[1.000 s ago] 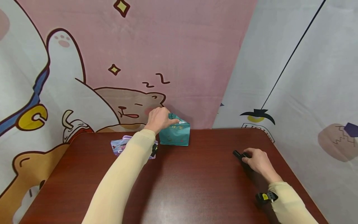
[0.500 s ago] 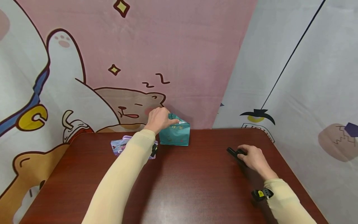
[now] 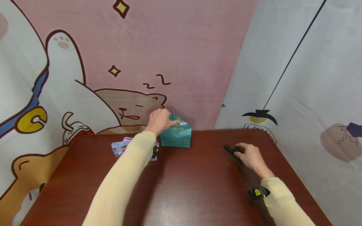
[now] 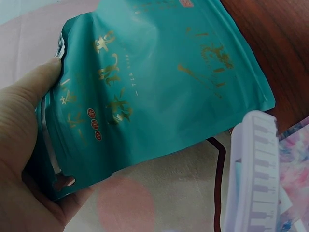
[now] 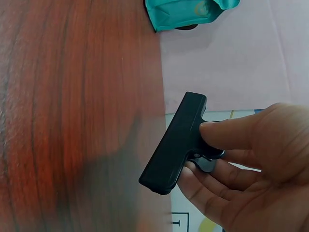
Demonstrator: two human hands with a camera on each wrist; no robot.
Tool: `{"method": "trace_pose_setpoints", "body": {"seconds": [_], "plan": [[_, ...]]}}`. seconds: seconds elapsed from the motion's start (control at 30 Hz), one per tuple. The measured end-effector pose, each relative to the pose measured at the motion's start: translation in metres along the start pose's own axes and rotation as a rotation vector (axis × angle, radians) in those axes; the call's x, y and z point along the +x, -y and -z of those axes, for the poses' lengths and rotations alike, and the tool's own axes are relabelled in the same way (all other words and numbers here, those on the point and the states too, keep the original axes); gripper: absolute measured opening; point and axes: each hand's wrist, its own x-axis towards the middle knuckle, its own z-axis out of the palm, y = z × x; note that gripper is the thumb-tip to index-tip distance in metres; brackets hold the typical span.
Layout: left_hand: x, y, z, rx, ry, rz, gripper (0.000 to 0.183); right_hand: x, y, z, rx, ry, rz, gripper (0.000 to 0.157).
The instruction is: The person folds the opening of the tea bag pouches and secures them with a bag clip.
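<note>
A teal foil pouch [image 3: 176, 137] with gold lettering stands near the table's back edge. My left hand [image 3: 160, 120] grips it by its top; in the left wrist view the thumb of that hand [image 4: 29, 96] lies on the near side and fingers go behind. On the right of the table, my right hand [image 3: 250, 156] holds a black bag clip [image 3: 233, 153]. The right wrist view shows that hand [image 5: 260, 169] pinching the handles of the clip [image 5: 175, 145] between thumb and fingers, its long bar pointing away from the palm.
Left of the pouch lies a purple and pink printed packet [image 3: 120, 148], partly hidden by my left forearm. A lavender strip with ruler-like marks [image 4: 253, 169] shows near it. A printed cloth [image 3: 198, 62] hangs behind the brown table [image 3: 195, 182].
My right hand has moved left and slightly toward the back with the black bag clip. The left hand stays on the pouch, which has not moved.
</note>
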Motion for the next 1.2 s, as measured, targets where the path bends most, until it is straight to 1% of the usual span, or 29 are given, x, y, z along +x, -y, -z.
{"method": "trace_pose_setpoints", "body": {"seconds": [0.17, 0.57, 0.7, 0.97, 1.2], "plan": [[0.000, 0.000, 0.000, -0.002, 0.008, 0.008, 0.069, 0.003, 0.003, -0.002, -0.001, -0.021, 0.038, 0.031], [-0.001, -0.001, 0.001, -0.005, 0.018, 0.020, 0.067, 0.008, 0.015, -0.003, 0.010, -0.052, 0.075, 0.030], [0.000, -0.001, 0.001, -0.009, 0.020, 0.020, 0.067, 0.013, 0.018, -0.004, 0.026, -0.053, 0.074, 0.031], [-0.001, 0.000, 0.001, -0.010, 0.023, 0.023, 0.065, 0.022, 0.026, -0.008, 0.067, -0.029, 0.055, 0.033], [-0.001, -0.001, 0.001, -0.013, 0.022, 0.025, 0.067, 0.025, 0.032, -0.011, 0.095, -0.040, 0.060, 0.033]]}}
